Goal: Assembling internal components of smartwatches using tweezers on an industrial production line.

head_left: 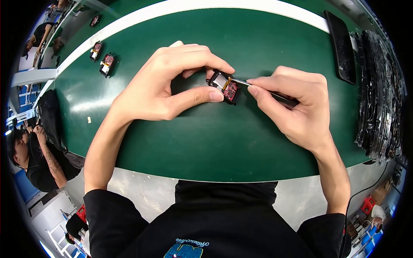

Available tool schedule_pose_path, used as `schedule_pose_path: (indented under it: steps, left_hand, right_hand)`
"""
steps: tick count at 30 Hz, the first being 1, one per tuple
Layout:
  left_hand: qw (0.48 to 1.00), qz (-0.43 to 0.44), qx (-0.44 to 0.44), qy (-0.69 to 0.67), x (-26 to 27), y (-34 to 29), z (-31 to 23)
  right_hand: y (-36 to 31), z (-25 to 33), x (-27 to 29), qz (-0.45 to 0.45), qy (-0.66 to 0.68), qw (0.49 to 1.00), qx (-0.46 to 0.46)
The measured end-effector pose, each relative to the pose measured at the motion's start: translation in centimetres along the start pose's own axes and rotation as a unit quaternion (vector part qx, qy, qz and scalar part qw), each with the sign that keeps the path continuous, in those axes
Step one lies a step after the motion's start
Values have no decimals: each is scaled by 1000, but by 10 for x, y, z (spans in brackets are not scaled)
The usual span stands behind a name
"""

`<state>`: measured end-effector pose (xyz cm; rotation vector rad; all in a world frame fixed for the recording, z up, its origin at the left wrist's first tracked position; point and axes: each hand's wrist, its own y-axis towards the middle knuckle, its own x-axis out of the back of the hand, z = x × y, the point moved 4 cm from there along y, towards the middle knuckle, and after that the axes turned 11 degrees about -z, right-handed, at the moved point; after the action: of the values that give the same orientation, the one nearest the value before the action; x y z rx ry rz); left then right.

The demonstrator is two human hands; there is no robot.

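Between the thumb and fingers of my left hand (172, 81) is a small black electronic device (225, 86) with its inside exposed. A silvery block and a red circuit board show in its case, with a bit of yellow between them. My right hand (297, 99) grips tweezers (279, 96) with a dark handle and a thin metal end. Their metal tip points left and meets the upper right edge of the device, near the yellow part. Whether the tip pinches anything is too small to tell.
Two similar exposed devices (106, 64) lie at the upper left of the green table (215, 146), and another (95, 19) sits beyond the white strip. A black phone-like slab (340, 47) and a stack of plastic-wrapped black trays (378, 94) stand at the right. A person (43, 159) sits at the left.
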<state>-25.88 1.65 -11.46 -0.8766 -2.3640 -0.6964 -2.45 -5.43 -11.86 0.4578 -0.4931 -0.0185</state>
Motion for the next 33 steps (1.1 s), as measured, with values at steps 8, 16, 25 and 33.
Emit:
schedule_pose_path:
  steps: [8, 16, 25, 33]
  left_hand:
    - [998, -18, -51, 19, -5, 0, -2]
    - [998, -10, -50, 28, -4, 3, -4]
    - [999, -20, -26, 11, -2, 1, -3]
    - [998, -32, -48, 32, -6, 2, 1]
  right_hand:
    - [1, 2, -2, -13, -7, 1000, -1]
    - [-3, 3, -1, -19, -19, 999, 22]
    - [-4, 3, 7, -31, -26, 999, 15]
    - [2, 3, 5, -66, 1, 998, -7]
